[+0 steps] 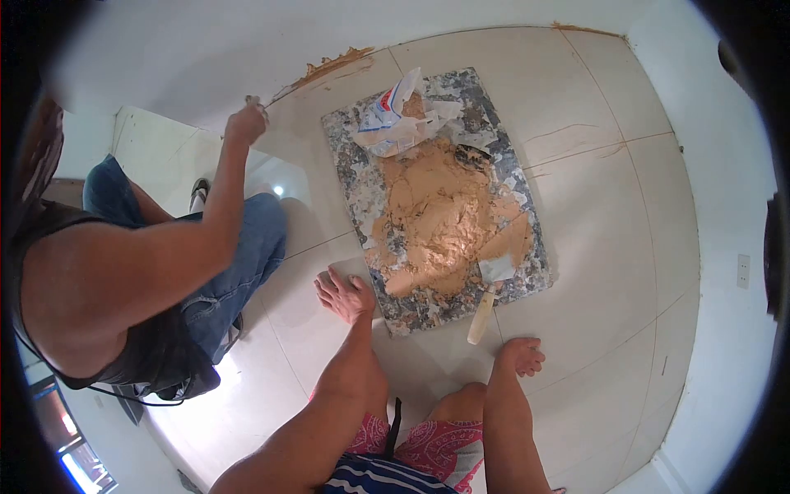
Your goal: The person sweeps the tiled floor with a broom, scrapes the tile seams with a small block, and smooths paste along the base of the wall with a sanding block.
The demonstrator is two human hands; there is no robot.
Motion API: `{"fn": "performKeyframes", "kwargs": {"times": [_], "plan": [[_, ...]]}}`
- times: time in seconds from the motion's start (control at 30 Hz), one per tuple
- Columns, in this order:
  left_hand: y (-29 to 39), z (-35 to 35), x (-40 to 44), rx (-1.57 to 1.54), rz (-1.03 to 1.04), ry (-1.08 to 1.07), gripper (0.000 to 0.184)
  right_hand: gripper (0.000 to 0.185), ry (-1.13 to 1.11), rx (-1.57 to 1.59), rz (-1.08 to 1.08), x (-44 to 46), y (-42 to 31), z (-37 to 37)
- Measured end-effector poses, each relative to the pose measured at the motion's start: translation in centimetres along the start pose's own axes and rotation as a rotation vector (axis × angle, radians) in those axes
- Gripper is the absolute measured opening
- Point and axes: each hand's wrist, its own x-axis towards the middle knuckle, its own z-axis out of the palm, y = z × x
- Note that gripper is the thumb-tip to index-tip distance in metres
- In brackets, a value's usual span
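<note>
My left hand is open, fingers spread, by the left edge of a speckled, stained board. Nothing is in it. My right hand hangs loosely curled and empty over the tiles, right of the putty knife. That putty knife lies on the board's near right corner, its pale handle sticking out over the edge and its blade against the paste. A wide mound of tan, wet-looking paste covers the middle of the board. At the far side sits a torn plastic bag with tan material inside.
To my left a co-worker in jeans crouches, one hand raised near the wall. A dark-stained tool or block rests at the paste's far right. Tan filler marks the wall base. A socket is on the right wall.
</note>
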Motion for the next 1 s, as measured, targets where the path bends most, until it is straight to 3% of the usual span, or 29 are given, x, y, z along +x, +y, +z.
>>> {"fn": "performKeyframes", "kwargs": {"times": [0.53,1.0], "plan": [[0.2,-0.1,0.1,-0.019,0.009,-0.014,0.06,0.049,-0.05,-0.009,0.005,-0.4,-0.4,-0.7],[0.0,0.0,0.1,-0.013,0.006,0.002,0.059,0.043,0.046,-0.017,-0.002,0.1,0.1,0.5]]}}
